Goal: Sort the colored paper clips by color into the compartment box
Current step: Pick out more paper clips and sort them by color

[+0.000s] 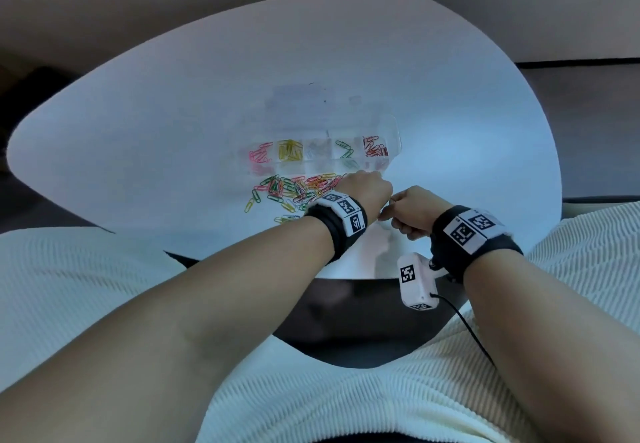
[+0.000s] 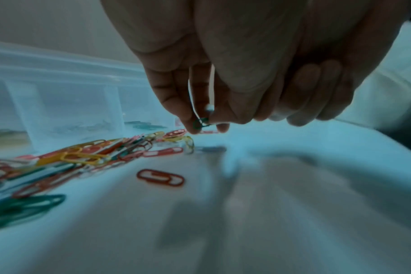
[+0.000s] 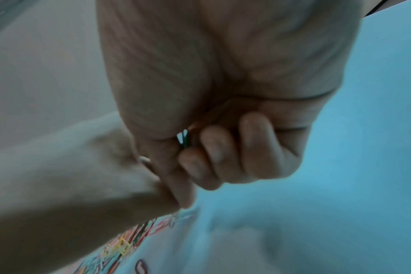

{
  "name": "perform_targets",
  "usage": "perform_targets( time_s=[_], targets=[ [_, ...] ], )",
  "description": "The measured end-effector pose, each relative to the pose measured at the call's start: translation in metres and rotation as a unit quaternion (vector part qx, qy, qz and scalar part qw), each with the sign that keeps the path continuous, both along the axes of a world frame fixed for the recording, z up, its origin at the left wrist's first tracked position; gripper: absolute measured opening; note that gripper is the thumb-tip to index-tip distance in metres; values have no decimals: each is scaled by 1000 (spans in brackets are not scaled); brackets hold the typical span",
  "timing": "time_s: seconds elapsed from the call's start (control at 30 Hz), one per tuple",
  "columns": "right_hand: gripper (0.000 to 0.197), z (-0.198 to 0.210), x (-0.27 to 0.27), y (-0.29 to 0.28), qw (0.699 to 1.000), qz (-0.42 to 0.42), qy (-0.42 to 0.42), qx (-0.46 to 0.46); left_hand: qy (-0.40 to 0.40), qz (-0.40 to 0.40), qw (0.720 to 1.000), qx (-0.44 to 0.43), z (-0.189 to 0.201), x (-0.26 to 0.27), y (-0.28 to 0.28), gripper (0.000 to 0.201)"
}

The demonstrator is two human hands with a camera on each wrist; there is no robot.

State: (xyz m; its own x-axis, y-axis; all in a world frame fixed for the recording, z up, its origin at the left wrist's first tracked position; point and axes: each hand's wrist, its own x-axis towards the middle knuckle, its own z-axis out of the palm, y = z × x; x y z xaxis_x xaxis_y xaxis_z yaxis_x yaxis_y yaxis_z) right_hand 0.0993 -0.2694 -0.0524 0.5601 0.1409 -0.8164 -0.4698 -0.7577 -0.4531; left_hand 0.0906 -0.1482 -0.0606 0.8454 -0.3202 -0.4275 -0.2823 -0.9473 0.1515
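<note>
A clear compartment box sits mid-table, its cells holding pink, yellow, white, green and red clips. A mixed pile of paper clips lies just in front of it. My left hand hovers at the pile's right end, thumb and forefinger pinching a green clip. My right hand sits close beside it, fingers curled into a fist around a few green clips that poke out between thumb and fingers. In the left wrist view the box wall rises behind the pile.
A lone red clip and several green clips lie apart from the pile. The box's clear lid lies open behind it. The table's near edge is just below my wrists, where a white camera module hangs on a cable.
</note>
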Motion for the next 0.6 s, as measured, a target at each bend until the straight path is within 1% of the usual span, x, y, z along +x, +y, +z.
perform_targets(
  time_s=[0.07, 0.1, 0.17, 0.23, 0.27, 0.3, 0.4, 0.47, 0.53, 0.6],
  targets=[
    [37, 0, 0, 0, 998, -27, -3, 61, 3, 56, 997, -49, 7, -5, 10, 20],
    [42, 0, -1, 1, 994, -42, -4, 97, 8, 92, 993, -77, 13, -8, 17, 18],
    [44, -2, -1, 7, 982, -74, -4, 171, 34, 178, 973, -142, 25, -15, 38, 12],
    [37, -1, -2, 16, 966, -106, -3, 236, 46, 230, 954, -185, 38, -23, 64, 13],
    [33, 0, -2, 21, 957, -119, 2, 265, 44, 243, 950, -191, 46, -27, 77, 13],
    [32, 2, -2, 25, 948, -130, 6, 289, 41, 251, 948, -191, 54, -30, 91, 11],
    [45, 1, 2, 32, 931, -153, 9, 332, 39, 267, 947, -177, 69, -37, 128, 11],
    [47, 0, 2, 36, 928, -147, 9, 342, 59, 288, 941, -168, 68, -39, 148, 16],
    [48, -2, 1, 42, 931, -134, 0, 339, 96, 302, 934, -165, 60, -41, 162, 24],
    [50, -3, -1, 46, 933, -125, -7, 336, 123, 307, 924, -191, 50, -42, 169, 30]
  ],
)
